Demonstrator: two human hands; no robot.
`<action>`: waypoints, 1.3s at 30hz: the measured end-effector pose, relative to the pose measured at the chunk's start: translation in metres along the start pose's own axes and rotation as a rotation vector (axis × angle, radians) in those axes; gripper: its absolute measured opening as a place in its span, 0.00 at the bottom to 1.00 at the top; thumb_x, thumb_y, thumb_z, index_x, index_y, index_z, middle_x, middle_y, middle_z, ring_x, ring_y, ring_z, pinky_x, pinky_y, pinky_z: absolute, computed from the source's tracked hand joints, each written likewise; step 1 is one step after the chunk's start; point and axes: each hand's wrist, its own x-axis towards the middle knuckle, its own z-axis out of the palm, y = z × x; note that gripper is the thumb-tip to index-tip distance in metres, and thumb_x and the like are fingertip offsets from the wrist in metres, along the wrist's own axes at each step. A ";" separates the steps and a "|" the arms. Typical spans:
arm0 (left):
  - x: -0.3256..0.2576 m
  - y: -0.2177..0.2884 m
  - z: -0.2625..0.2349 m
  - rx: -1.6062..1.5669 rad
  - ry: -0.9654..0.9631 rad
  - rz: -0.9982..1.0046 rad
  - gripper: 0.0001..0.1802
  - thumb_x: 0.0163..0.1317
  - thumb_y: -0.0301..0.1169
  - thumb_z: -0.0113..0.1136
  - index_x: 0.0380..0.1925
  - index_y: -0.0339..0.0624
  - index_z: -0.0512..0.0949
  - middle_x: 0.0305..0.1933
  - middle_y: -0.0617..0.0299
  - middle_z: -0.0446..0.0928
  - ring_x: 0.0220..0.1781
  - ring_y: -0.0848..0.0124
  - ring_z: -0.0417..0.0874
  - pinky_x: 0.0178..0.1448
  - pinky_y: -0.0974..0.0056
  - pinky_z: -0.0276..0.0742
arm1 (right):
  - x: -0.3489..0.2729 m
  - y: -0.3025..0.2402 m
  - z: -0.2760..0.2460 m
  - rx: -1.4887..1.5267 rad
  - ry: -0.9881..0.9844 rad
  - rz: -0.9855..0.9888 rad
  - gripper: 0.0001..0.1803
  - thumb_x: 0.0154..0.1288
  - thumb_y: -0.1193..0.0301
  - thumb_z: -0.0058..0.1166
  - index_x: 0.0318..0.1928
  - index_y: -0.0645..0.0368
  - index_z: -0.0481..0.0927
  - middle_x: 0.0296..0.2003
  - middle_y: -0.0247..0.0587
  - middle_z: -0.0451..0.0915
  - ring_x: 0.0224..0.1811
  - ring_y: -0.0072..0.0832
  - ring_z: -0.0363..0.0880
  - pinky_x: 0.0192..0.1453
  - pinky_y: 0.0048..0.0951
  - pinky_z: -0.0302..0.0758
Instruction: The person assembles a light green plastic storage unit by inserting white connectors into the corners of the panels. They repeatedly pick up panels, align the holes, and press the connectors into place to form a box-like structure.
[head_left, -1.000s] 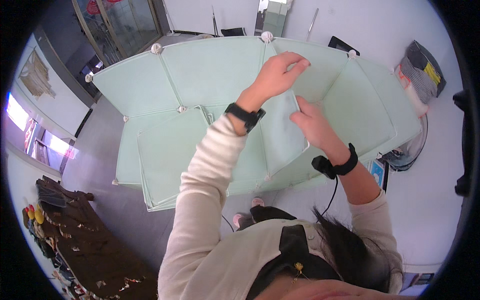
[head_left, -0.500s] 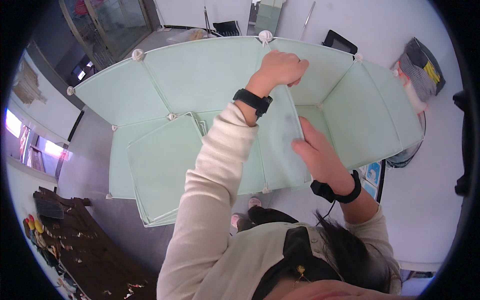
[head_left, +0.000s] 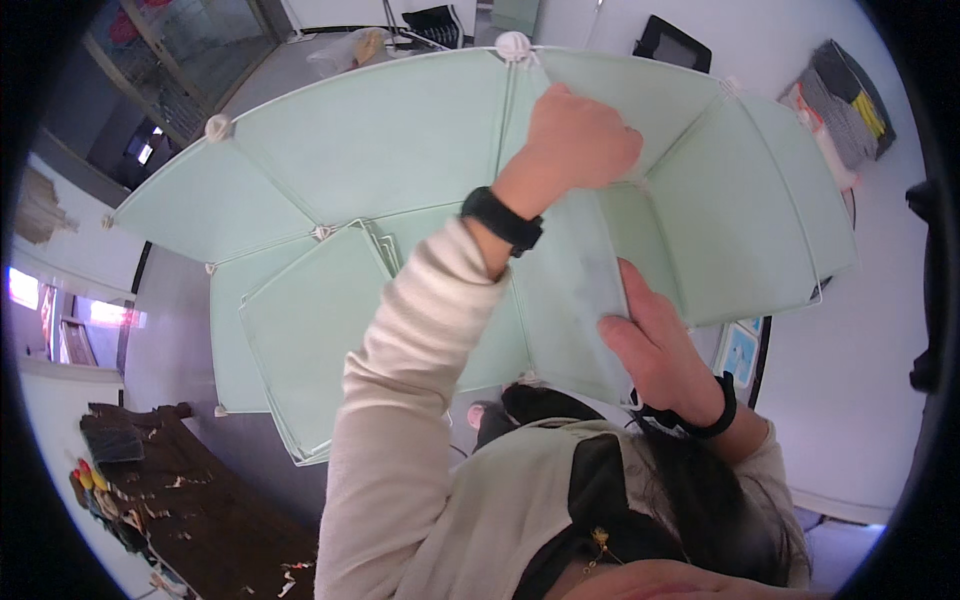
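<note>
Left hand curled, back uppermost; right hand lower, thumb opposite the fingers.

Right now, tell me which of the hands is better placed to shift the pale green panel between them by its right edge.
The right hand, I'd judge: its thumb lies on the pale green panel beside that edge. The left hand is curled higher up; whether it grips anything is hidden.

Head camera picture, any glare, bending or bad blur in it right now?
Head view: the far-left window is washed out to white; in the head view, the top edge of the green shelf bows and the corners go black; also in the head view, the left hand and right hand show no heavy blur.
</note>
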 end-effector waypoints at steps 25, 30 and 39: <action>0.004 -0.011 -0.003 -0.067 -0.275 -0.173 0.17 0.65 0.35 0.50 0.21 0.41 0.80 0.30 0.56 0.84 0.29 0.59 0.82 0.35 0.56 0.77 | -0.004 0.028 0.020 0.046 0.073 -0.148 0.22 0.64 0.72 0.43 0.58 0.63 0.72 0.40 0.57 0.77 0.39 0.48 0.77 0.44 0.40 0.73; -0.017 -0.016 -0.001 -0.776 0.194 -0.141 0.22 0.68 0.46 0.49 0.32 0.38 0.80 0.33 0.50 0.83 0.35 0.55 0.83 0.41 0.52 0.75 | 0.000 0.023 0.017 0.122 0.092 -0.063 0.23 0.67 0.68 0.50 0.61 0.60 0.71 0.57 0.58 0.74 0.55 0.43 0.78 0.56 0.38 0.73; -0.052 -0.081 -0.022 -0.511 0.594 -0.444 0.18 0.68 0.32 0.55 0.56 0.40 0.77 0.54 0.53 0.82 0.57 0.60 0.82 0.62 0.60 0.74 | 0.075 0.029 -0.019 0.065 0.235 -0.653 0.17 0.69 0.65 0.56 0.55 0.58 0.80 0.63 0.48 0.74 0.70 0.39 0.67 0.73 0.39 0.62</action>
